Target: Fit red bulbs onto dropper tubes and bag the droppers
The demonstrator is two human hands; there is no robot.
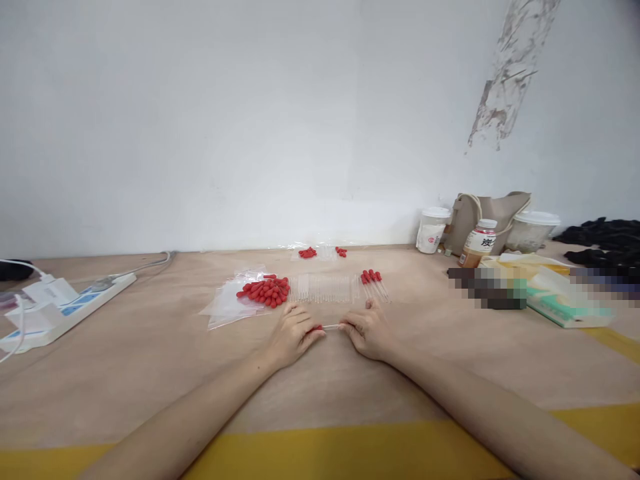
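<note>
My left hand [294,335] is closed, pinching a red rubber bulb [319,327] between thumb and fingers. From the bulb a thin clear glass tube [331,327] runs across to my right hand [367,331], whose fingers are pinched on its other end. How far the tube sits inside the bulb is hidden by the fingers. Past my left hand, a pile of red rubber bulbs [265,291] lies on a clear plastic bag [226,303]. A row of bare glass tubes [323,289] lies beyond both hands. Several droppers with red bulbs [371,277] lie beyond my right hand.
Near the wall are small red bulbs [307,253] on clear plastic. A power strip [75,313] with chargers stands at left. At right are a lidded cup [433,231], a bottle [479,245], a grey bag [463,223] and a green-white box [560,303]. Yellow tape [320,453] edges the table.
</note>
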